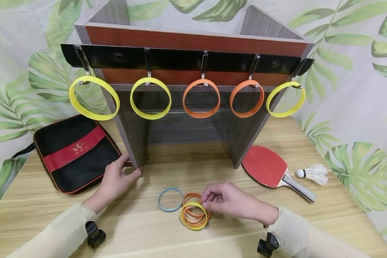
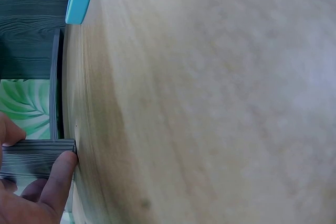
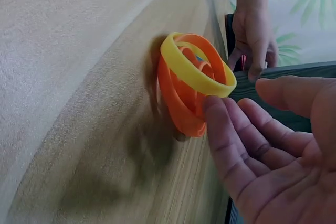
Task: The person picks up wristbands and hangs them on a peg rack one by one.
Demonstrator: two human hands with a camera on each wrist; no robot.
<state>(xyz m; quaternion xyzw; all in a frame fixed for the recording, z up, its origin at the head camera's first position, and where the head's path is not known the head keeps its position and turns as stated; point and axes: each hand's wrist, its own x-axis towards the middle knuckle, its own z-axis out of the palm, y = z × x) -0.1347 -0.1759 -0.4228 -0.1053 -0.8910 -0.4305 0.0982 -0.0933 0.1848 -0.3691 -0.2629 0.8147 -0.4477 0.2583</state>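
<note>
Bag (image 1: 79, 154): far L on table, blk w/ red band
L hand (image 1: 117, 181): clamped on stand (image 1: 193, 38), L leg, at base
Blue ring (image 1: 170, 210): flat on table, beside pile
Pile (image 1: 196, 216): org + yel rings, on table, front of stand
Hung rings (image 1: 201, 115): 5, yel-yel-org-org-yel
R hand (image 1: 227, 200): thumb & fingers apart, tips at pile's R edge
Paddle (image 1: 266, 166): R of stand
Shuttlecock (image 1: 314, 174): far R
</note>
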